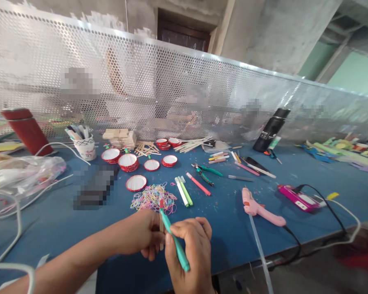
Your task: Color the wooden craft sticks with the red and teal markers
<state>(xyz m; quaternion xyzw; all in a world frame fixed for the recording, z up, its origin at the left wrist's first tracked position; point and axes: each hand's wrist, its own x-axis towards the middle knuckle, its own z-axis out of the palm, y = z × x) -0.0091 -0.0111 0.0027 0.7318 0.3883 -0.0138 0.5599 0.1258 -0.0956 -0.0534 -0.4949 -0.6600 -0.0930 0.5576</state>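
Note:
My left hand [150,232] is closed around a narrow wooden craft stick [161,224], held upright near the table's front edge. The stick's top end is coloured red. In my right hand [191,249] is a teal marker pen [178,249], slanting up and left, with its upper end at the coloured part of the stick. Whether the tip touches the wood I cannot tell. Just beyond my hands lies a tangle of pastel rubber bands [155,197]. Beside it are a white and a green marker [186,192] and a pink marker [198,184].
Red-rimmed lids [136,183] and wooden sticks [145,148] lie farther back. Green-handled pliers [207,171] are right of centre. A pink glue gun [260,210] with its cord lies at right. A red flask [27,132], a pen cup [85,148] and a black bottle [270,130] stand behind.

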